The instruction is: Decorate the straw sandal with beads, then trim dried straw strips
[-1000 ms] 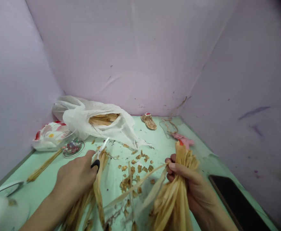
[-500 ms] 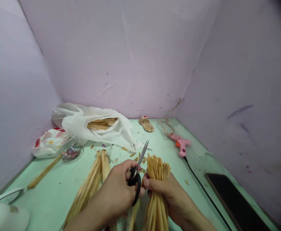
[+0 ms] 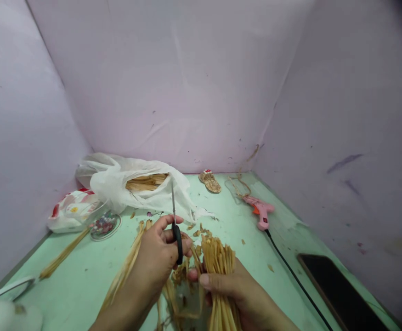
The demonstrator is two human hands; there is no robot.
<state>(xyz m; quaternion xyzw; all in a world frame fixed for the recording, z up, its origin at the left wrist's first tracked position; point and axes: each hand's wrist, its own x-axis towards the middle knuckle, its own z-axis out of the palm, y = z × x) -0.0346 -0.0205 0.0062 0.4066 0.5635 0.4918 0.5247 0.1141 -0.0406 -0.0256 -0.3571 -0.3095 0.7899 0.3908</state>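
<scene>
Bundle (image 3: 219,257) sits toward the surface's (image 3: 70,285) near edge, long axis aimed at the far edge; we have our right hand (image 3: 228,281) curled closed round it. Just left, our left hand (image 3: 161,243) wraps scissors (image 3: 178,243), blades likewise far-edge-ward.

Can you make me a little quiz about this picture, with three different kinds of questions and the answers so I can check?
1. Pick one. Which hand is holding the scissors?
a) the right
b) the left
c) both together

2. True or false? Some brown strips show in the opening of the white plastic bag.

3. Fill in the gap. The right hand is gripping a ______ of straw-coloured strips.

Key:
1. b: the black handles are in the left hand.
2. True.
3. Bundle: the bundle of straw-coloured strips stands up out of the grip.
</scene>
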